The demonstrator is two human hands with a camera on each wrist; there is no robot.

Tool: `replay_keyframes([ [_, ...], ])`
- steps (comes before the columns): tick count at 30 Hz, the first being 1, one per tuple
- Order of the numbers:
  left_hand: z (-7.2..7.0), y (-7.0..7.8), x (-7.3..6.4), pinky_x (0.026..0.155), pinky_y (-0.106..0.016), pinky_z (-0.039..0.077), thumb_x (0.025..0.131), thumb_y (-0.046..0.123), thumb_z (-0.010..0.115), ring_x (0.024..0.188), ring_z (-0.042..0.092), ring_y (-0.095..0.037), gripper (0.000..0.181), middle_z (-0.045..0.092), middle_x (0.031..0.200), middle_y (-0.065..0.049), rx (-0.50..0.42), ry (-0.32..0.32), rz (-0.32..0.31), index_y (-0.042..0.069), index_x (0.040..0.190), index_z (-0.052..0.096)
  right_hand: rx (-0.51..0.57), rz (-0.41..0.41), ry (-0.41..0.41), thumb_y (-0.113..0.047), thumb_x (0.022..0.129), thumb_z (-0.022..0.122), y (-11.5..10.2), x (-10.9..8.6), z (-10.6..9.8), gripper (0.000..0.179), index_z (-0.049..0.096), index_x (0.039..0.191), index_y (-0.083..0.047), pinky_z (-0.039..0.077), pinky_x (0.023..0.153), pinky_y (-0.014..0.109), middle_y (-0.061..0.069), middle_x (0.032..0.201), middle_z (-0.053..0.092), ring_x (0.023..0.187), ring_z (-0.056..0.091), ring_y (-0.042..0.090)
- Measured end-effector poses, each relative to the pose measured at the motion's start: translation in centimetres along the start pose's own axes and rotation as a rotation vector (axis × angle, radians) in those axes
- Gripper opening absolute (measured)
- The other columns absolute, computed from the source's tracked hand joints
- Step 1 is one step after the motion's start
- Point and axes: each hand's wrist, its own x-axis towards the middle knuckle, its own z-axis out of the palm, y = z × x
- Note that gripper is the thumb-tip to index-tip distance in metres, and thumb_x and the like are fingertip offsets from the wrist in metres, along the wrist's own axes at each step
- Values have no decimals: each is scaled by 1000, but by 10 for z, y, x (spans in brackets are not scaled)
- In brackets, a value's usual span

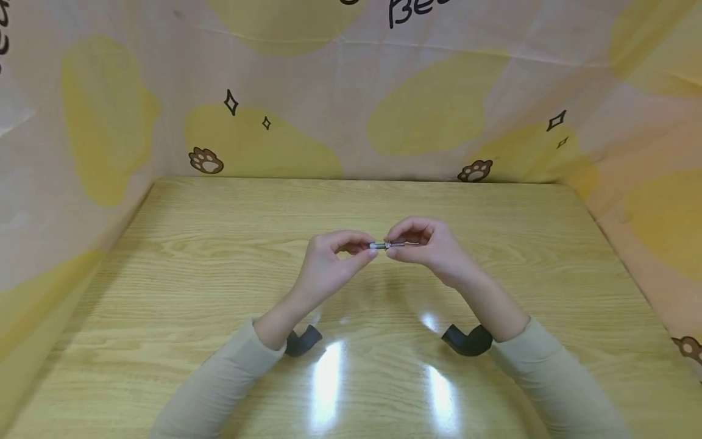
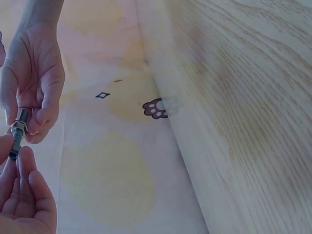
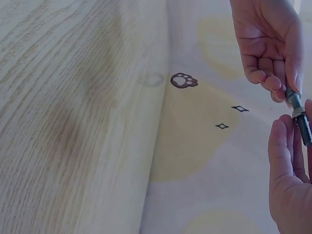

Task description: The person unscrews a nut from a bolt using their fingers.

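A metal bolt lies nearly level between the two hands above the table. My left hand pinches one end of it between thumb and fingertips. Partway along the threads sits a nut, and my right hand pinches at this nut with thumb and fingers. The bolt's threaded end runs past the nut towards the right palm. In the left wrist view the left fingers cover part of the bolt's lower end.
A wood-grain table spreads beneath both hands. Patterned cloth with yellow patches and paw prints rises at its back and sides. Dark curved pieces show beside both wrists.
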Motion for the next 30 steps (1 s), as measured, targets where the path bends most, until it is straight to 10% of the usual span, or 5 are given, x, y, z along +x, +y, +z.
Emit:
replay_keyframes([
  [30, -1, 0, 1, 65, -27, 52, 82, 5, 71, 72, 63, -13, 11, 69, 81, -5, 2, -11, -7, 0, 92, 71, -34, 38, 15, -6, 89, 60, 1, 1, 0, 10, 63, 98, -1, 54, 75, 33, 6, 87, 64, 74, 64, 15],
])
